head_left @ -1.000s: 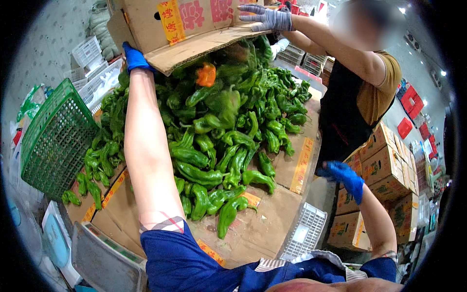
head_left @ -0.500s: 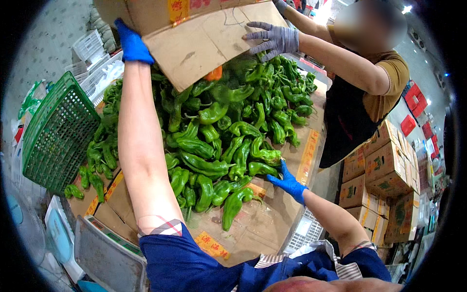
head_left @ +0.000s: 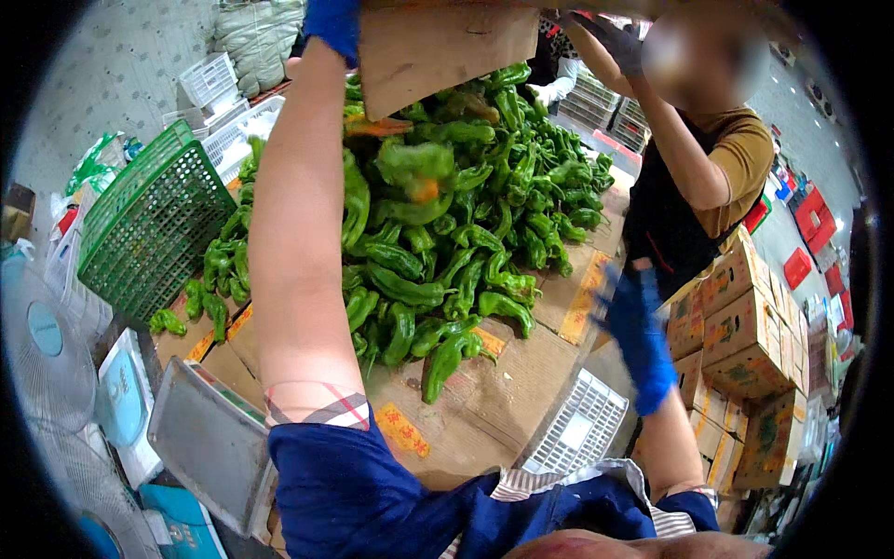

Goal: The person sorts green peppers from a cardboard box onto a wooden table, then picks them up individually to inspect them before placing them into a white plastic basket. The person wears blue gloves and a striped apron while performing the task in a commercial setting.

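A tilted cardboard box (head_left: 447, 51) hangs over a large heap of green peppers (head_left: 438, 279) on a cardboard-covered table. My left hand (head_left: 332, 26), in a blue glove, grips the box's left side at the top edge; its fingertips are hidden. Blurred peppers drop beneath the flap, among a few orange-red ones (head_left: 372, 125). Off the table's right edge, my right hand (head_left: 638, 326), also blue-gloved, is raised with its fingers spread and nothing in it. A co-worker's grey-gloved hand (head_left: 610, 42) is up near the box's right side.
On the left a green plastic basket (head_left: 149, 233) leans against the heap. A grey tray-topped device (head_left: 209, 447) and fans (head_left: 45, 335) stand at the lower left. A white crate (head_left: 577, 424) sits below the table's right edge. Stacked cartons (head_left: 736, 345) are at the right, near the co-worker.
The box and my left hand have risen, and more peppers have tumbled out. My right hand has left the peppers, moving right and opening. The co-worker's hand has lifted away from the box flap.
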Motion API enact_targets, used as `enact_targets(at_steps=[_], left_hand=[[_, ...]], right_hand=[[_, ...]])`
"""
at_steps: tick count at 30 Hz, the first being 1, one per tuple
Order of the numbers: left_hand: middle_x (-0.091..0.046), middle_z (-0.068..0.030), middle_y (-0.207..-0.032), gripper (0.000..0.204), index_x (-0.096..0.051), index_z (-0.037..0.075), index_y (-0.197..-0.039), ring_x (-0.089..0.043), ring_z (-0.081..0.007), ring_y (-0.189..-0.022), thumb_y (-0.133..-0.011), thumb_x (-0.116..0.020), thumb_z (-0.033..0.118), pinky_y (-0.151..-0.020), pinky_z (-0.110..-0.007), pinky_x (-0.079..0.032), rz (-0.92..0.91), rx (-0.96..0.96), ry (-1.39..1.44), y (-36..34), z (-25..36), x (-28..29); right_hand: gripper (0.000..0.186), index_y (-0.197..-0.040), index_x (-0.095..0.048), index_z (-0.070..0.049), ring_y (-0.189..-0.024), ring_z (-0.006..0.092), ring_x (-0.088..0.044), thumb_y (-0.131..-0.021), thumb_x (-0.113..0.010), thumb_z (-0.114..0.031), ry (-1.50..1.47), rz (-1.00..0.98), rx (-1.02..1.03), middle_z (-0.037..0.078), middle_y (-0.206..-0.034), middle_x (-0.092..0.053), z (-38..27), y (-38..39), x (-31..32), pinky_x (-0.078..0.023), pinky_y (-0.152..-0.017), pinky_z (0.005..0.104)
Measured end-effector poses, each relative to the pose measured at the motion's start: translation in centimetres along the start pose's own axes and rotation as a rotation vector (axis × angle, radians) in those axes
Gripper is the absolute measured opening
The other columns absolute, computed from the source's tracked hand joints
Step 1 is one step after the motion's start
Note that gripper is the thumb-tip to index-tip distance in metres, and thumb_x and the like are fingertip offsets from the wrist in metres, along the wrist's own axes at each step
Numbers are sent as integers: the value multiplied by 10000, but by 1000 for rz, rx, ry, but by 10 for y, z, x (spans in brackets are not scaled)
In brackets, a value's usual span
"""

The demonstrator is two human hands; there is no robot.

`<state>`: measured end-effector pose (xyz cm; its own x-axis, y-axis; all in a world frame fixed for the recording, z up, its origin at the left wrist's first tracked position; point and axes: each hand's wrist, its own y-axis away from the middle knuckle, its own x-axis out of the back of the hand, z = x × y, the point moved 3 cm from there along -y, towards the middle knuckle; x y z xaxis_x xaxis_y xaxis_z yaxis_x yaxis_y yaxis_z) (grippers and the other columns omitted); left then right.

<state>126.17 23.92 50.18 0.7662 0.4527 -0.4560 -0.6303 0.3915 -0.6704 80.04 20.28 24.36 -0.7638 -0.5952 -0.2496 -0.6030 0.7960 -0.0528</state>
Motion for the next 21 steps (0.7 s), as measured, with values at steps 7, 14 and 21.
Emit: enact_targets(at_steps=[7, 14, 21], left_hand=[[-634, -41, -862, 405, -623, 0, -996, -565, -136, -725, -814, -623, 362, -655, -271, -456, -271, -6, -679, 62, 58, -104], [-665, -122, -893, 611, -594, 53, -1085, -642, -226, -744, -661, -736, 468, -692, -316, -506, -518, -276, -379, 218, 60, -210], [-555, -68, -654, 595, -603, 105, -754, -541, -265, -621, -482, -707, 624, -670, -385, -366, -466, -796, -844, 393, 61, -288]], right_hand=[[875, -1404, -161, -147, -1260, 381, -306, -772, -322, -730, -319, 54, 507, 193, -1431, -189, -173, 111, 6, -293, -991, 532], [836, -1398, -177, -163, -1208, 428, -342, -773, -544, -579, -550, 327, 207, 140, -1434, -162, -126, 153, 90, -337, -951, 569], [868, -1405, -132, -152, -1209, 346, -392, -773, -572, -550, -617, 550, 103, 151, -1416, -232, -42, 224, 166, -333, -978, 490]])
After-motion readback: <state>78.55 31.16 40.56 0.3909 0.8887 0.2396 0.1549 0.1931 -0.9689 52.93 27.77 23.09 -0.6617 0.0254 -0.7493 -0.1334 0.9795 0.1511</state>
